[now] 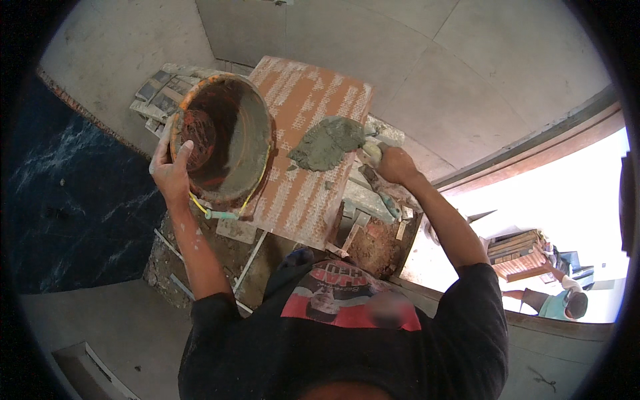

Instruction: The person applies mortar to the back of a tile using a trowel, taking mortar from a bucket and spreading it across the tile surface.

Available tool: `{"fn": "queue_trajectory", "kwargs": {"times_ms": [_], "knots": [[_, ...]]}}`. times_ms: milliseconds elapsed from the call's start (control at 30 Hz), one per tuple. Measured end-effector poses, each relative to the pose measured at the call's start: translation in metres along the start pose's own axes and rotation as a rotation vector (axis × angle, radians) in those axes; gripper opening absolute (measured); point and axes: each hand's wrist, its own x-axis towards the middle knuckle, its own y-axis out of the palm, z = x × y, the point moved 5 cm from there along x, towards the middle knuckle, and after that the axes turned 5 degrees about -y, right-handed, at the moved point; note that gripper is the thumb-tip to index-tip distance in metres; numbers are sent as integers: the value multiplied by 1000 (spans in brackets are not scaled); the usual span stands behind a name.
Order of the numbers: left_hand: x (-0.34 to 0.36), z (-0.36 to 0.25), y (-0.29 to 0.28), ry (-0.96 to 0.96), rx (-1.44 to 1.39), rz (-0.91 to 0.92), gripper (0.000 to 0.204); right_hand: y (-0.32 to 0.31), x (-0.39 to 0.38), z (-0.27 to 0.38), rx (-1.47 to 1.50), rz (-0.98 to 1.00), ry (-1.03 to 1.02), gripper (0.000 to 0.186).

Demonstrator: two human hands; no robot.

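Note:
My left hand (175, 167) grips the left rim of a mortar-smeared bucket (250, 160), thumb over the edge. The bucket is tilted, its mouth facing me, with a yellow wire handle and green grip hanging at the near side. Beside it lies a reddish-brown tile (287, 213) with whitish streaks. A heap of wet grey mortar (327, 143) sits on the tile's right half. At the tile's right edge, my right hand (398, 165) is closed around something pale and mortar-caked, next to the heap; its kind is hidden.
Dark blue veined panels (80, 193) stand at the left. A stack of pieces (160, 93) lies behind the bucket. Wood scraps and rubble (380, 243) lie right of the tile. Through the bright opening at right, a person (563, 303) is beside stacked boards (517, 253).

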Motion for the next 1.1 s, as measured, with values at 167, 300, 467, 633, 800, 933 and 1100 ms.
{"fn": "queue_trajectory", "kwargs": {"times_ms": [167, 300, 467, 633, 800, 933, 1100], "knots": [[2, -5, 6, 88, 45, 37, 49, 7, -5, -9, 443, 373, -105, 35], [3, -3, 13, 110, 9, 60, 49, 23, -47, 20, 686, 578, 152, 37], [3, -2, 19, 3, 26, 40, 48, 21, -84, 39, 766, 602, -35, 39], [6, -1, 18, -13, 28, 5, 49, 19, -124, 48, 671, 411, -17, 39], [13, 8, 17, -9, 29, -1, 41, 95, -185, 37, 424, 151, -128, 42], [6, -22, 37, 19, 57, 11, 40, 66, -209, 37, 723, 355, 169, 50], [-12, -37, 75, -25, -103, 72, 43, 62, -262, 7, 764, 285, 153, 44]]}}
